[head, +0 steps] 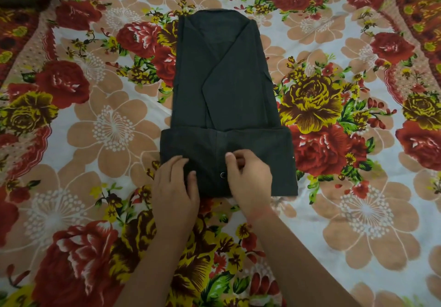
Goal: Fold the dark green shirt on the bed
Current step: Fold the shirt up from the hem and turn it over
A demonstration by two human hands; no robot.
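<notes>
Head view: the dark green shirt [224, 80] lies flat at the centre of the floral bedsheet [95, 127], collar end away from you and sides folded inward. Its lower end is turned up into a wider band [262, 154] across the near edge. Your left hand [175, 187] rests on the band's near left part, fingers close together and nearly straight. Your right hand [248, 180] sits on the band beside a button [223, 175], fingers curled inward; you cannot tell whether they pinch cloth.
</notes>
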